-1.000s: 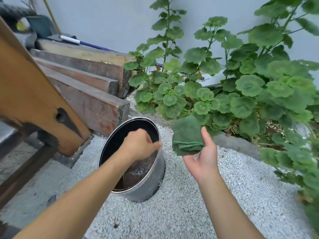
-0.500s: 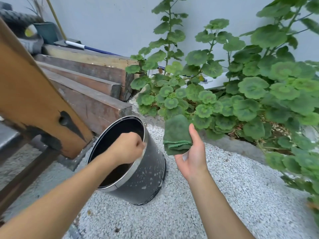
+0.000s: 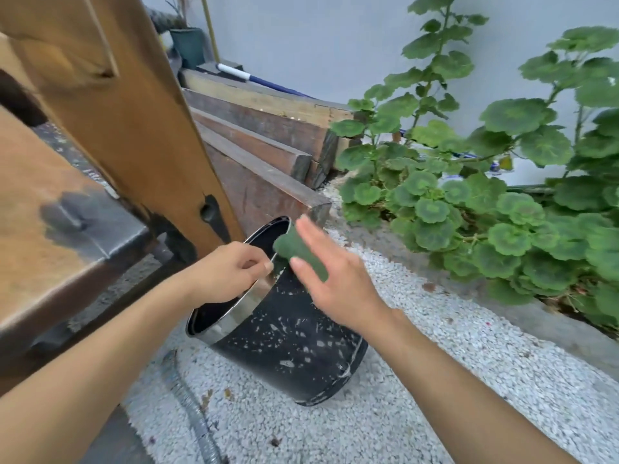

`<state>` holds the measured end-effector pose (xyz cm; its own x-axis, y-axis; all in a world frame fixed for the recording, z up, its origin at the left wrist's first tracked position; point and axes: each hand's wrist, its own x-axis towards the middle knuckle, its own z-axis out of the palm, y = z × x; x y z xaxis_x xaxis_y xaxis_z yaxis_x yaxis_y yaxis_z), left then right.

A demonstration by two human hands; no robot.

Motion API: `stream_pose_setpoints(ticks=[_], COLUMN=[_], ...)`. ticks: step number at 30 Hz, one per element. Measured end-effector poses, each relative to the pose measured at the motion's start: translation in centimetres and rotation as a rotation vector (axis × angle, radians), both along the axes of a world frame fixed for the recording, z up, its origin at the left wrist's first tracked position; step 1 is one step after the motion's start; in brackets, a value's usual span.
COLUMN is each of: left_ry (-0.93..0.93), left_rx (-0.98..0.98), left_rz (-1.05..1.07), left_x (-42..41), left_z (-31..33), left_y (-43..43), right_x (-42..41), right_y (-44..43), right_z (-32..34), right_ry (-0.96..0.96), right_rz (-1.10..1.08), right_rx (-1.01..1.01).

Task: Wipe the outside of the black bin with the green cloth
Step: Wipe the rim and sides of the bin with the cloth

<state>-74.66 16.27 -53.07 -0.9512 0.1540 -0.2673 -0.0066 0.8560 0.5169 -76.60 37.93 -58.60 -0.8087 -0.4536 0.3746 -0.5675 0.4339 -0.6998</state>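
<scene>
White gravel (image 3: 435, 380) by timber beams (image 3: 268, 128) and leafy plants (image 3: 469, 202), black bin (image 3: 294, 346) tilted on it, left hand (image 3: 227, 272) clenched round its metal rim (image 3: 234, 316), right hand (image 3: 338, 286) with straight fingers (image 3: 310, 234) pressing green cloth (image 3: 294, 249) against the bin's upper outer wall

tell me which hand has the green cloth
The right hand, pressing the green cloth against the black bin near its rim; the left hand holds no cloth, only grips the rim.

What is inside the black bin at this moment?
Only the dark inner wall of the bin shows. The left hand grips its rim and covers part of the opening, and the bin is tilted, so its bottom cannot be seen.
</scene>
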Motion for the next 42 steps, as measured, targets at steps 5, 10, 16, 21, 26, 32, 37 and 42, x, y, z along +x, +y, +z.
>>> stream_pose_setpoints(ticks=[5,10,16,21,26,32,37,42], left_ry=[-0.053,-0.049,-0.070,-0.061,-0.062,-0.030,-0.044,-0.033], left_rx=[0.111,0.176,0.202,0.155,0.141,0.113,0.080,0.059], left_rz=[0.050,0.064,0.034,0.008,-0.002,0.026,0.046,0.069], left_x=[0.3,0.4,-0.3,-1.5,-2.5,-3.4,-3.9,-4.3], left_z=[-1.0,-2.1,-2.1,-1.5,-1.2,-1.5,-2.1,-2.3], left_y=[-4.5,-6.6,-6.4,-5.2,-3.4,-2.1,-2.2,-2.9], right_x=[-0.2,-0.8,-2.3,-2.8,-2.8,-1.6,-0.5,0.5], right_y=[-3.1,-4.8,-4.6,-3.6,-1.3,1.5,3.7,6.8], right_z=[-4.0,-4.7,-3.9,-3.3,-3.8,-6.2,-8.5,-10.6], right_ry=[0.288,0.328,0.372,0.355,0.344,0.271,0.176,0.095], right_rz=[0.133,0.167,0.204,0.168,0.158,0.104,0.120,0.146], right_rx=[0.210,0.250,0.317,0.301,0.317,0.319,0.305,0.342])
